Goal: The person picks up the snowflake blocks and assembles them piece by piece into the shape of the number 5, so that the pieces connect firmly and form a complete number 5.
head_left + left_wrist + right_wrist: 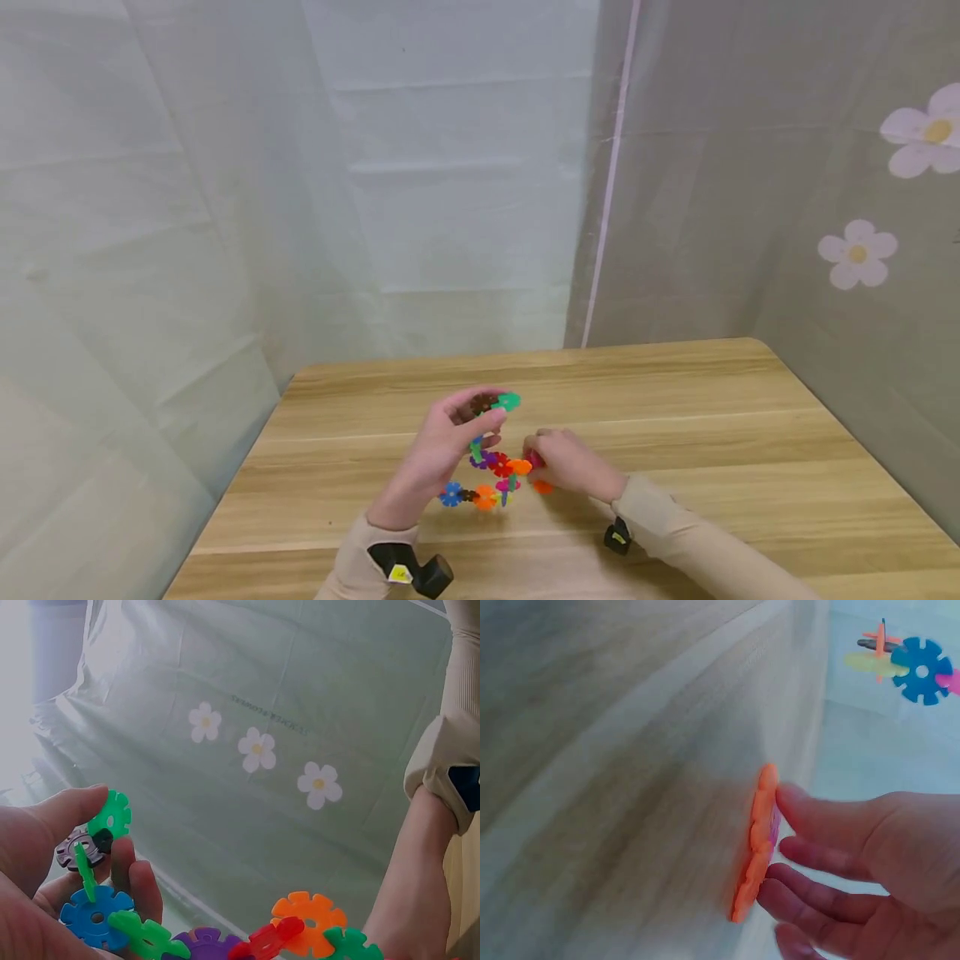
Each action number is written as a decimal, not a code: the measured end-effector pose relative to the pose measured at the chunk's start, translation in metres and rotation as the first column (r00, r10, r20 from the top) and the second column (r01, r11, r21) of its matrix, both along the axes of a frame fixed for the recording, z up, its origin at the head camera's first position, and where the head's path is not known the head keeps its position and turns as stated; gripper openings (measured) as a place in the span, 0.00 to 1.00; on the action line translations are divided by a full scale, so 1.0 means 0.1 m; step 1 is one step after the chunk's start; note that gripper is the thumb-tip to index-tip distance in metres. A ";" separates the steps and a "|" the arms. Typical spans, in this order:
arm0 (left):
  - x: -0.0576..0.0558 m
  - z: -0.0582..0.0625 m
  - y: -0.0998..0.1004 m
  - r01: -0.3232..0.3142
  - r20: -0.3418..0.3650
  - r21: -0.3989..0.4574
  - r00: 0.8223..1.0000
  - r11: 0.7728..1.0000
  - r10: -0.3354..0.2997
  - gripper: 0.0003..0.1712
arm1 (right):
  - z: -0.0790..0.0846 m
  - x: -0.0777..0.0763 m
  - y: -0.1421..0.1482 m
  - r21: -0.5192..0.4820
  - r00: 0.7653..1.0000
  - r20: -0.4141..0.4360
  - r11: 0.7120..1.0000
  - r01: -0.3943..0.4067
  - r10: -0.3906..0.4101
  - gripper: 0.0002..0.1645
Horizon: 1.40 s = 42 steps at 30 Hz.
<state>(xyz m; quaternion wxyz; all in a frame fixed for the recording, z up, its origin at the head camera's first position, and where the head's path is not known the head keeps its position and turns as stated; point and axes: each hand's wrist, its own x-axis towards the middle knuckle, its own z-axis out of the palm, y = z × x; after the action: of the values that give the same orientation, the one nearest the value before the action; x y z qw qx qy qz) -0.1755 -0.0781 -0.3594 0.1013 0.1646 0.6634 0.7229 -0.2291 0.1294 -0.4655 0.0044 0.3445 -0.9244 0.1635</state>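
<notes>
My left hand (450,442) grips the upper end of a chain of interlocking flower discs. A brown disc (482,404) and a teal-green disc (510,402) are at its fingertips. In the left wrist view a blue disc (97,918) hangs below them, then green, a purple disc (212,946), red and an orange disc (309,919). The chain's lower end has a blue disc (452,494) and an orange disc (485,497). My right hand (570,462) pinches a magenta disc (535,459), mostly hidden by its fingers. A loose orange disc (760,844) lies right against these fingertips.
The wooden table (337,450) ends at a pale cloth wall (465,208) behind. A grey cloth with printed white flowers (858,255) hangs at the right. Black wrist cameras (433,577) sit on both sleeves.
</notes>
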 end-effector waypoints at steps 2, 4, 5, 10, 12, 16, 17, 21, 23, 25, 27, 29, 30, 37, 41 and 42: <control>0.01 0.00 0.01 0.000 -0.003 0.008 1.000 1.000 0.000 0.23 | -0.02 -0.01 -0.01 -0.009 1.000 0.012 1.000 0.016 -0.015 0.07; 0.01 0.00 0.03 -0.001 -0.007 0.010 1.000 1.000 0.001 0.23 | -0.02 -0.01 -0.01 -0.023 0.999 0.025 1.000 0.020 -0.020 0.04; 0.01 0.00 0.03 -0.006 -0.011 0.004 1.000 1.000 0.006 0.23 | -0.02 -0.01 -0.01 -0.028 0.999 0.034 0.999 0.022 -0.021 0.04; 0.00 0.00 0.04 -0.052 -0.023 -0.050 0.998 0.997 0.051 0.21 | -0.01 -0.02 -0.01 -0.010 0.995 0.091 0.999 0.045 -0.044 0.08; -0.01 -0.01 0.03 -0.065 -0.023 -0.065 0.998 0.996 0.064 0.20 | 0.00 -0.02 -0.01 0.001 0.991 0.119 0.998 0.059 -0.059 0.13; -0.03 -0.01 0.03 -0.068 -0.030 -0.073 0.997 0.995 0.066 0.20 | -0.01 -0.02 0.00 -0.017 0.990 0.137 0.999 0.047 -0.044 0.17; -0.03 -0.01 0.03 -0.068 -0.032 -0.073 0.997 0.995 0.065 0.20 | -0.01 -0.02 0.00 -0.029 0.990 0.137 0.999 0.039 -0.034 0.17; -0.04 -0.02 0.01 -0.065 -0.041 -0.071 0.997 0.995 0.062 0.20 | -0.05 -0.03 0.03 -0.085 0.988 0.156 0.996 0.010 0.004 0.15; -0.05 -0.02 0.00 -0.073 -0.036 -0.074 0.997 0.995 0.070 0.20 | -0.07 -0.05 0.04 -0.118 0.986 0.166 0.993 0.004 0.016 0.12; -0.06 -0.03 -0.01 -0.076 -0.038 -0.076 0.997 0.994 0.073 0.21 | -0.07 -0.05 0.05 -0.158 0.984 0.174 0.988 0.002 0.026 0.09; -0.06 -0.04 -0.02 -0.081 -0.035 -0.075 0.996 0.994 0.079 0.21 | -0.07 -0.05 0.06 -0.209 0.982 0.184 0.978 0.005 0.034 0.08; -0.06 -0.05 -0.03 -0.081 -0.034 -0.072 0.996 0.994 0.079 0.20 | -0.05 -0.03 0.06 -0.259 0.982 0.184 0.966 0.007 0.042 0.07; -0.06 -0.05 -0.04 -0.080 -0.036 -0.072 0.996 0.994 0.078 0.20 | -0.03 -0.01 0.07 -0.283 0.982 0.181 0.959 0.008 0.045 0.08; -0.09 -0.07 -0.10 -0.100 -0.060 -0.103 0.994 0.990 0.094 0.21 | 0.03 0.04 0.06 -0.391 0.994 0.099 0.920 0.002 0.040 0.12; -0.09 -0.08 -0.11 -0.099 -0.081 -0.120 0.993 0.988 0.089 0.20 | 0.09 0.09 0.05 -0.463 0.996 0.083 0.886 0.019 0.022 0.13; -0.09 -0.08 -0.12 -0.096 -0.089 -0.125 0.992 0.988 0.085 0.20 | 0.10 0.10 0.05 -0.481 0.997 0.079 0.876 0.023 0.017 0.13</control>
<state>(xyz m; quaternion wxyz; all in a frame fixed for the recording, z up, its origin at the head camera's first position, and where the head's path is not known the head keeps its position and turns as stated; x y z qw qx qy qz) -0.1843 -0.0896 -0.3677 0.0512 0.1575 0.7190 0.6750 -0.2190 0.1342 -0.4555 0.0529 0.3242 -0.8547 0.4019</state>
